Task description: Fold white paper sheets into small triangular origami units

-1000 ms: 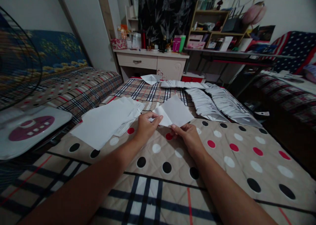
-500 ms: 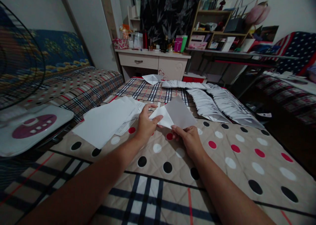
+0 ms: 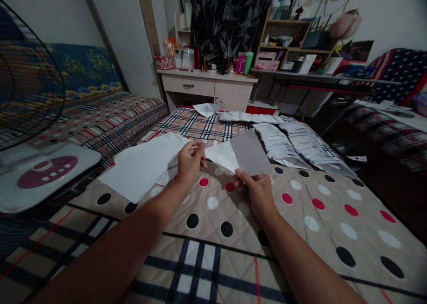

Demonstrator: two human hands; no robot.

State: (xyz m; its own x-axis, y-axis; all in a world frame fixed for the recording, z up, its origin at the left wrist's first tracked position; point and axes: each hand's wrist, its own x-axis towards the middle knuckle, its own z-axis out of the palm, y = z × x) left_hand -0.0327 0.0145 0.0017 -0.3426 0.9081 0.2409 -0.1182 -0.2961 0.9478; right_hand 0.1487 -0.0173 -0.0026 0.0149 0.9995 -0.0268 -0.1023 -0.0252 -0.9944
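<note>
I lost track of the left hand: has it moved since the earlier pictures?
Yes, the left hand has shifted left against the bedspread: a red dot that it mostly hid now shows to its right.

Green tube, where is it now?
In the head view, the green tube stands upright on the white dresser, near its right end, just right of the magenta box.

No readable text or numbers
Faint print seems to mark a sheet beneath the loose white papers, but it is too small to read.
</note>
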